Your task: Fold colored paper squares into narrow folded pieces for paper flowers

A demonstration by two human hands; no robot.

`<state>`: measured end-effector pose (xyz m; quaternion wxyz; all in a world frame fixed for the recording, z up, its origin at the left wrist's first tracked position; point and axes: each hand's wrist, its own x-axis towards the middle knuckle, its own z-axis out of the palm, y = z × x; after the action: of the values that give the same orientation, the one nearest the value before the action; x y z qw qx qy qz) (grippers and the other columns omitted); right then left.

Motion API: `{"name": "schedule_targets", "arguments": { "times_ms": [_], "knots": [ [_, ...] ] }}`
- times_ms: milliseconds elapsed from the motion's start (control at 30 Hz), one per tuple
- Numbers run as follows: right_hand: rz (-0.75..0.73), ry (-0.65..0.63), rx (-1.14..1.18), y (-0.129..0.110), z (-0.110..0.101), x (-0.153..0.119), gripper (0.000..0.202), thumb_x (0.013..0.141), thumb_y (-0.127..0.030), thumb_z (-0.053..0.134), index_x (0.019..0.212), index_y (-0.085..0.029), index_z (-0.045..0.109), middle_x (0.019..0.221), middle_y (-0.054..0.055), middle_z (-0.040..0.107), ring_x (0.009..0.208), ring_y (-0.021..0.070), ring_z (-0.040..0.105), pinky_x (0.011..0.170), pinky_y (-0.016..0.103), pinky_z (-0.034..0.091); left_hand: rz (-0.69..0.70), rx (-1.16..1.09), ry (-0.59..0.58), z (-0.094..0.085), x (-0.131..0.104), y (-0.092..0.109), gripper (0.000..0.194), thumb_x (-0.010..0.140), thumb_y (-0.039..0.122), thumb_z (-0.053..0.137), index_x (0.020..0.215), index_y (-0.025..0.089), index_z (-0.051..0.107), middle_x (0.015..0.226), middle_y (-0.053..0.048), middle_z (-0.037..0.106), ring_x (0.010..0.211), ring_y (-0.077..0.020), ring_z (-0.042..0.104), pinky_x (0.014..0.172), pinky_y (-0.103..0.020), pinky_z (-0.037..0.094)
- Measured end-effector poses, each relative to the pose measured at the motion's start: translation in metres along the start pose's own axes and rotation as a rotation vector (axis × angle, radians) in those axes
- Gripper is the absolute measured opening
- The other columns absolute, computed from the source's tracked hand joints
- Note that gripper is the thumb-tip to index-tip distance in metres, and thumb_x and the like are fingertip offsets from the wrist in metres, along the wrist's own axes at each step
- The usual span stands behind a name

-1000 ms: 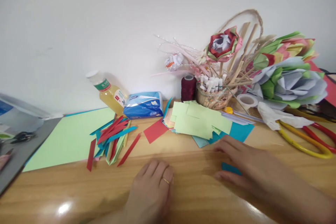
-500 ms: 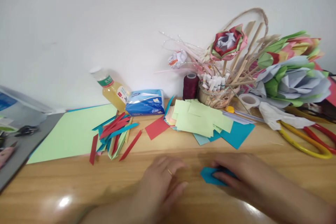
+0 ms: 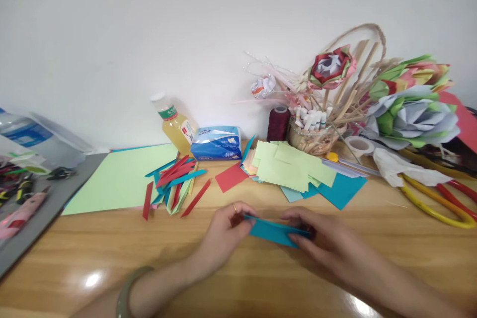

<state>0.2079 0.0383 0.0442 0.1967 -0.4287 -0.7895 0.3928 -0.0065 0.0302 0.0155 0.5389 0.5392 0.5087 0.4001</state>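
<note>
A folded blue paper (image 3: 274,232) is held level between my two hands, just above the wooden table (image 3: 208,288). My left hand (image 3: 231,226) pinches its left end with the thumb on top; a ring and a bangle show on that arm. On the other side, my right hand (image 3: 316,233) grips the right end between thumb and fingers. Beyond the hands lie light green paper squares (image 3: 285,166), a red square (image 3: 231,177) and a blue square (image 3: 343,190). Folded red, blue and green paper strips (image 3: 175,184) are heaped to the left.
Along the wall stand a juice bottle (image 3: 173,126), a tissue pack (image 3: 216,144), a dark thread spool (image 3: 278,123) and a basket (image 3: 313,138) with paper flowers. Yellow-handled scissors (image 3: 434,208) lie at the right. Green sheets (image 3: 122,179) and a grey mat (image 3: 35,228) with tools are leftward.
My left hand, empty before, has closed on the left end of the blue paper. My right hand has brought the paper leftward. The view has shifted slightly.
</note>
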Motion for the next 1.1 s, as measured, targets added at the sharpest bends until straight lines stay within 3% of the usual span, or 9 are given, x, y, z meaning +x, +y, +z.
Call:
{"name": "schedule_targets", "arguments": {
  "times_ms": [133, 267, 433, 600, 700, 800, 867, 967, 1100],
  "knots": [
    [0.106, -0.191, 0.064, 0.0, -0.002, 0.003, 0.027, 0.088, -0.031, 0.04, 0.073, -0.018, 0.059, 0.066, 0.001, 0.061, 0.06, 0.0149, 0.055, 0.054, 0.025, 0.041, -0.008, -0.057, 0.058, -0.004, 0.006, 0.001, 0.017, 0.076, 0.028, 0.057, 0.086, 0.015, 0.059, 0.08, -0.002, 0.061, 0.076, -0.016, 0.057, 0.07, -0.028, 0.046],
    [0.197, -0.331, 0.326, -0.003, 0.009, 0.002, 0.031, 0.088, -0.035, 0.042, 0.066, -0.017, 0.054, 0.059, 0.0, 0.058, 0.053, 0.0108, 0.049, 0.05, 0.021, 0.036, -0.009, -0.158, 0.037, 0.0, 0.001, -0.001, 0.037, 0.076, 0.034, 0.061, 0.107, 0.017, 0.051, 0.092, -0.005, 0.061, 0.084, -0.0183, 0.058, 0.073, -0.031, 0.047],
    [0.219, -0.151, 0.353, -0.001, 0.027, 0.003, 0.041, 0.09, -0.046, 0.037, 0.063, -0.018, 0.05, 0.053, -0.004, 0.045, 0.046, 0.0087, 0.037, 0.043, 0.021, 0.028, -0.063, -0.43, -0.091, 0.01, -0.007, 0.001, 0.083, 0.067, 0.035, 0.076, 0.136, 0.031, 0.029, 0.139, -0.011, 0.035, 0.1, -0.0225, 0.055, 0.085, -0.04, 0.045],
    [0.165, 0.05, 0.225, 0.005, 0.035, 0.002, 0.042, 0.093, -0.046, 0.033, 0.068, -0.019, 0.054, 0.061, 0.0, 0.054, 0.054, 0.0131, 0.049, 0.048, 0.023, 0.038, -0.022, -0.563, -0.105, 0.014, -0.006, -0.001, 0.104, 0.069, 0.036, 0.076, 0.143, 0.036, 0.004, 0.142, -0.01, 0.031, 0.109, -0.0251, 0.051, 0.092, -0.042, 0.041],
    [0.026, 0.023, 0.143, 0.007, 0.037, -0.001, 0.033, 0.094, -0.038, 0.034, 0.098, -0.021, 0.062, 0.086, 0.003, 0.067, 0.074, 0.018, 0.063, 0.065, 0.027, 0.048, -0.107, -0.454, -0.234, 0.012, -0.008, -0.004, 0.102, 0.072, 0.031, 0.072, 0.145, 0.029, 0.0, 0.124, -0.009, 0.049, 0.107, -0.0243, 0.052, 0.093, -0.041, 0.039],
    [-0.122, 0.009, 0.007, 0.008, 0.035, -0.003, 0.034, 0.095, -0.029, 0.035, 0.126, -0.025, 0.048, 0.094, 0.002, 0.069, 0.079, 0.016, 0.066, 0.068, 0.025, 0.05, -0.151, -0.309, -0.27, 0.01, -0.009, -0.005, 0.091, 0.076, 0.021, 0.06, 0.146, 0.024, 0.002, 0.107, -0.005, 0.057, 0.102, -0.0209, 0.053, 0.095, -0.038, 0.037],
    [-0.271, 0.125, -0.181, 0.008, 0.033, -0.003, 0.04, 0.094, -0.023, 0.036, 0.134, -0.021, 0.038, 0.094, 0.004, 0.07, 0.076, 0.0152, 0.066, 0.063, 0.024, 0.05, -0.145, -0.246, -0.249, 0.008, -0.009, -0.004, 0.088, 0.076, 0.016, 0.054, 0.146, 0.024, 0.002, 0.11, -0.005, 0.057, 0.099, -0.0191, 0.054, 0.09, -0.035, 0.04],
    [-0.62, 0.346, -0.533, 0.005, 0.028, -0.002, 0.036, 0.093, -0.015, 0.034, 0.128, -0.015, 0.045, 0.1, 0.007, 0.068, 0.088, 0.0174, 0.063, 0.074, 0.029, 0.049, -0.131, -0.171, -0.203, 0.008, -0.007, -0.006, 0.086, 0.076, 0.014, 0.053, 0.146, 0.022, 0.004, 0.112, -0.007, 0.057, 0.093, -0.0179, 0.056, 0.083, -0.033, 0.042],
    [-0.895, 0.301, -0.729, -0.004, 0.027, 0.001, 0.042, 0.097, -0.01, 0.02, 0.108, -0.019, 0.06, 0.098, -0.002, 0.07, 0.094, 0.0129, 0.059, 0.084, 0.027, 0.041, -0.1, -0.188, -0.187, 0.011, -0.006, -0.01, 0.086, 0.073, 0.01, 0.059, 0.145, 0.021, 0.014, 0.103, -0.006, 0.061, 0.093, -0.0179, 0.058, 0.087, -0.034, 0.042]
  ]
}}
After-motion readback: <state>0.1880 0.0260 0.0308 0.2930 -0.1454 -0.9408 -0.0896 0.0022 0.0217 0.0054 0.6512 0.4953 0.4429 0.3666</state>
